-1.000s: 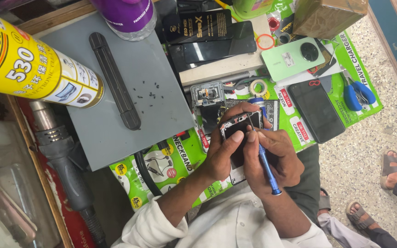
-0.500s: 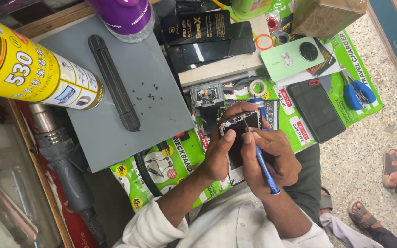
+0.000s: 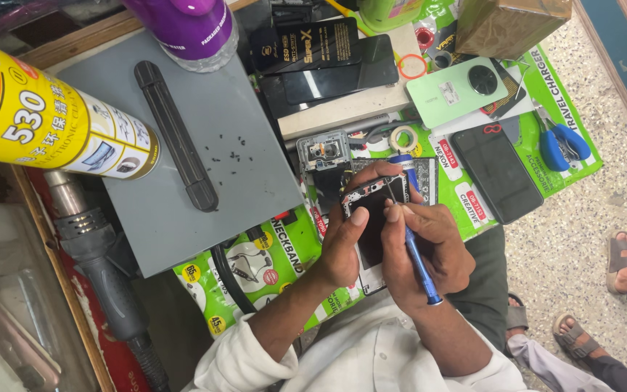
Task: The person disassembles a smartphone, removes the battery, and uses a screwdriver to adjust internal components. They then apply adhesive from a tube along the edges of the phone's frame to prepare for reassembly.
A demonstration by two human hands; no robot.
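Shifting since a second ago: blue screwdriver (image 3: 419, 263) tilting steeper, tip creeping toward top edge of opened phone (image 3: 371, 218) | grey mat (image 3: 205, 138) left of phone, untouched | left hand (image 3: 342, 250) clamped on phone's left edge, thumb pressing | right hand (image 3: 422, 254) closed on screwdriver, working phone's top-right corner, just below the camera module (image 3: 323, 150).

Both forearms come up from the bottom edge of the view in rolled white sleeves and meet in the middle, wrists bent in toward each other. Left hand (image 3: 342, 250) is cupped, thumb laid flat across the front, fingers wrapped behind. Right hand (image 3: 426, 250) is curled into a pinch, index finger and thumb pressed together, knuckles facing up.
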